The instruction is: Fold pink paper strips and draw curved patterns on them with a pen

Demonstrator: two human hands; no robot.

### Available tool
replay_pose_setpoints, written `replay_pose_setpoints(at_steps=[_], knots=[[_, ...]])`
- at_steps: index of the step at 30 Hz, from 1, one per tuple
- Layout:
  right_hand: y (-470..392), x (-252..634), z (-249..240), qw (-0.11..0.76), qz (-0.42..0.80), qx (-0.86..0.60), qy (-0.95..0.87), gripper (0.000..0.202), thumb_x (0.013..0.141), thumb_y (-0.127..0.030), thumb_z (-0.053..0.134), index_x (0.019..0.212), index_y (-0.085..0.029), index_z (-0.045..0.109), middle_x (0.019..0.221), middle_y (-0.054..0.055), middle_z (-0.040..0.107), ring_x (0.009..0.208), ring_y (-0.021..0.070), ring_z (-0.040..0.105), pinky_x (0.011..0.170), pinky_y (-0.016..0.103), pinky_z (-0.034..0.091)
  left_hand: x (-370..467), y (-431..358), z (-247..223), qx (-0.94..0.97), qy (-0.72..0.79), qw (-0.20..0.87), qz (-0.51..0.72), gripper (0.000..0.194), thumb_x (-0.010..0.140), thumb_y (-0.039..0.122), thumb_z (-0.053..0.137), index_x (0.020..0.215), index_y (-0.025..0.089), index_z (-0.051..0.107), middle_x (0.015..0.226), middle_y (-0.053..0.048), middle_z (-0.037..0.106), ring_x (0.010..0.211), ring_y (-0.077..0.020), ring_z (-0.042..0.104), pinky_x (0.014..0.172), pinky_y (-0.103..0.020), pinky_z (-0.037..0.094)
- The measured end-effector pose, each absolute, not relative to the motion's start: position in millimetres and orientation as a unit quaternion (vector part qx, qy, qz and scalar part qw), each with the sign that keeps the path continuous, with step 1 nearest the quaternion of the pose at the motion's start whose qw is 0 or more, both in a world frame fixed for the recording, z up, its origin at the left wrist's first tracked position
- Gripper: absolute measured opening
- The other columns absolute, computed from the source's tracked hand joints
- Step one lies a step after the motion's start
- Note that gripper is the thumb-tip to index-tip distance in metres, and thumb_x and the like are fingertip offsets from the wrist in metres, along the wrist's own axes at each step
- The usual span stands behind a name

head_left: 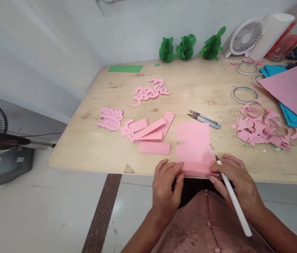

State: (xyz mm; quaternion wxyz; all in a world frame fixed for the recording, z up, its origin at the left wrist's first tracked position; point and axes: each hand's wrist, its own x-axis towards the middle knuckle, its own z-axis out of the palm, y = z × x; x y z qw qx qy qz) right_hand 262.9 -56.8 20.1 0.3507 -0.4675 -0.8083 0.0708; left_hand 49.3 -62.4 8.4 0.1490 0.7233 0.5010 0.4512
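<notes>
A sheet of pink paper [197, 160] lies at the table's front edge, its near edge turned up in a narrow fold. My left hand [167, 184] pinches the left end of that fold between thumb and fingers. At the right end, my right hand [239, 181] grips the paper too, with a white pen [234, 200] held slanting across the fingers, dark tip toward the paper. Just beyond lies another pink piece [194, 131]. Pink strips [154, 148] and folded pieces [151, 130], some with curved outlines, rest left of the sheet.
Blue-handled thread snips [206, 119] lie behind the sheet. Pink scraps [264, 126], tape rolls [244, 94] and pink card [296, 93] are on the right. Curved pink cutouts [148, 92] lie farther back. Green paper shapes [185, 48] and a small fan [246, 38] stand by the wall.
</notes>
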Motion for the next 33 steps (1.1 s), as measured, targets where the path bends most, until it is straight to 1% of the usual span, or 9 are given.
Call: replay_pose_setpoints(at_steps=[6,9,11,13,15,17,20,25,33], knots=[[-55,259,19,0.346,0.089,-0.485,-0.798,0.013,0.086,-0.012,0.061,0.093,-0.022,0.06,0.078,0.001,0.066,0.073,0.017,0.061,0.095,0.044,0.044,50,-62,7,0.714,0.512,0.158,0.451,0.03,0.091,0.01,0.054,0.119,0.019,0.056,0.09,-0.002,0.07,0.084,-0.0151,0.067,0.099,-0.043,0.049],[-54,257,20,0.343,0.091,-0.495,-0.793,0.01,0.087,-0.013,0.061,0.09,-0.023,0.061,0.078,0.001,0.066,0.074,0.0176,0.06,0.092,0.042,0.045,51,-67,5,0.719,0.517,0.126,0.447,0.039,0.09,0.01,0.052,0.129,0.018,0.051,0.109,-0.01,0.068,0.103,-0.0198,0.064,0.096,-0.043,0.05],[-53,257,21,0.337,0.091,-0.497,-0.794,0.008,0.087,-0.015,0.061,0.089,-0.023,0.062,0.078,0.001,0.066,0.075,0.0177,0.06,0.09,0.041,0.045,53,-74,2,0.73,0.513,0.072,0.445,0.042,0.088,0.008,0.054,0.129,0.017,0.052,0.124,-0.015,0.063,0.12,-0.0248,0.056,0.099,-0.047,0.048],[-53,257,22,0.333,0.087,-0.496,-0.797,0.008,0.087,-0.014,0.061,0.09,-0.022,0.061,0.079,0.001,0.065,0.075,0.0176,0.06,0.089,0.041,0.045,55,-83,-3,0.745,0.499,0.008,0.442,0.038,0.085,0.004,0.055,0.121,0.016,0.06,0.128,-0.015,0.061,0.13,-0.0296,0.048,0.106,-0.055,0.039],[-52,257,23,0.33,0.084,-0.493,-0.8,0.009,0.087,-0.013,0.061,0.091,-0.022,0.061,0.079,0.001,0.065,0.076,0.0175,0.059,0.089,0.04,0.045,57,-92,-10,0.776,0.467,-0.022,0.424,0.032,0.085,0.006,0.056,0.113,0.015,0.066,0.125,-0.013,0.064,0.134,-0.0314,0.044,0.113,-0.059,0.025],[-52,257,22,0.329,0.082,-0.491,-0.802,0.009,0.087,-0.013,0.061,0.091,-0.021,0.06,0.078,0.001,0.064,0.075,0.0173,0.059,0.089,0.041,0.044,58,-98,-18,0.813,0.436,-0.015,0.385,0.033,0.085,0.01,0.058,0.116,0.015,0.067,0.127,-0.011,0.065,0.136,-0.032,0.042,0.117,-0.06,0.016],[-52,257,21,0.328,0.074,-0.488,-0.805,0.009,0.088,-0.013,0.061,0.091,-0.021,0.059,0.078,0.002,0.064,0.076,0.0174,0.058,0.089,0.041,0.044,59,-100,-26,0.837,0.428,-0.002,0.342,0.038,0.085,0.015,0.062,0.123,0.015,0.064,0.134,-0.011,0.061,0.139,-0.0325,0.038,0.117,-0.061,0.01],[-51,257,20,0.332,0.061,-0.486,-0.806,0.011,0.087,-0.012,0.061,0.093,-0.021,0.06,0.08,0.002,0.065,0.078,0.0178,0.06,0.089,0.041,0.046,60,-98,-28,0.837,0.442,-0.004,0.323,0.044,0.085,0.018,0.063,0.129,0.018,0.06,0.141,-0.012,0.055,0.139,-0.032,0.038,0.116,-0.062,0.01],[-53,260,16,0.35,0.036,-0.479,-0.804,0.02,0.085,-0.013,0.064,0.104,-0.019,0.06,0.089,0.006,0.069,0.085,0.021,0.065,0.091,0.042,0.049,65,-99,-30,0.83,0.465,-0.013,0.309,0.047,0.085,0.023,0.065,0.131,0.019,0.059,0.141,-0.01,0.055,0.136,-0.0314,0.041,0.116,-0.06,0.014]])
